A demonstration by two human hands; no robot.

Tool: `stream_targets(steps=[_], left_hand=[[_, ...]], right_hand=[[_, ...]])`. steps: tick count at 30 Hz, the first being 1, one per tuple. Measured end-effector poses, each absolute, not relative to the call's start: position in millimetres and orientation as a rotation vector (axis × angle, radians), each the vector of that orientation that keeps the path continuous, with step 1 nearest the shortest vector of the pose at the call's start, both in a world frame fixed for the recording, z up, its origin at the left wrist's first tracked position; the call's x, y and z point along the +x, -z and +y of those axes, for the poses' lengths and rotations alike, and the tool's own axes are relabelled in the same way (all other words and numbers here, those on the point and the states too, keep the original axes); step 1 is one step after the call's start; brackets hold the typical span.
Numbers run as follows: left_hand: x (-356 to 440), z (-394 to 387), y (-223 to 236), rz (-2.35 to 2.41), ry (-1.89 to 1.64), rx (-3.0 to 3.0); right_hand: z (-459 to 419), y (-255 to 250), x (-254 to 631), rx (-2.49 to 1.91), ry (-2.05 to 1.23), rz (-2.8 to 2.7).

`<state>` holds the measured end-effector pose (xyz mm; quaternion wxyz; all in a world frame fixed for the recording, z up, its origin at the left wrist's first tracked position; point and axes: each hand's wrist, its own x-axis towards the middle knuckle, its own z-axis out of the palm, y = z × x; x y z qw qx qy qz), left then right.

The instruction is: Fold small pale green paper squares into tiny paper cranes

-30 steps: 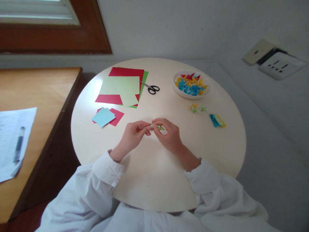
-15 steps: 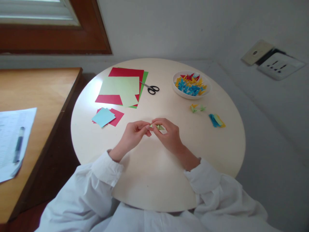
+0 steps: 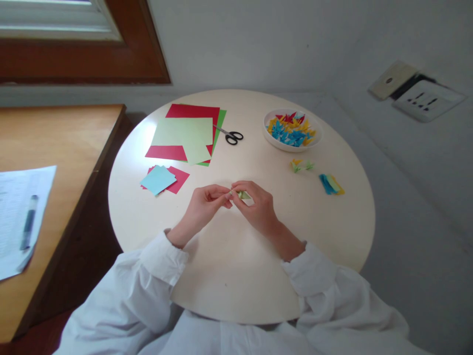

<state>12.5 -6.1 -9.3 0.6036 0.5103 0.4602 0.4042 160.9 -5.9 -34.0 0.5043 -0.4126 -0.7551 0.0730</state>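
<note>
Over the middle of the round table, my left hand (image 3: 209,204) and my right hand (image 3: 257,204) meet, fingertips nearly touching. Between them is a small pale green folded paper (image 3: 244,195), mostly covered by the fingers. Both hands pinch it, the left at its left end and the right around its middle; the exact fold cannot be made out. To the right lie a few folded paper pieces in green and yellow (image 3: 302,165). Farther back, a white bowl (image 3: 284,148) holds many folded paper figures in blue, yellow and red.
Black-handled scissors (image 3: 232,137) lie beside large red and green paper sheets (image 3: 185,129). Small blue and pink paper squares (image 3: 158,180) are at the left, and a blue and yellow paper stack (image 3: 331,184) at the right. A wooden desk (image 3: 74,128) bears papers and a pen (image 3: 28,222).
My right fingertips have shifted slightly left toward my left fingertips, covering more of the paper's left end. Everything else on the table stays put.
</note>
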Motion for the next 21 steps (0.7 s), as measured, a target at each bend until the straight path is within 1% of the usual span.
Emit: stream_targets(steps=[6, 17, 21], left_hand=[[9.8, -5.1, 11.1, 0.994, -0.85, 1.124], [14.2, -7.3, 6.9, 1.041, -0.9, 1.11], [13.8, -6.6, 6.5, 1.015, -0.854, 1.124]], right_hand=[[-5.8, 34.8, 162.1, -0.989, -0.203, -1.804], [-5.8, 35.8, 161.6, -0.994, -0.215, -1.801], [-6.2, 35.9, 161.5, -0.995, -0.234, -1.796]])
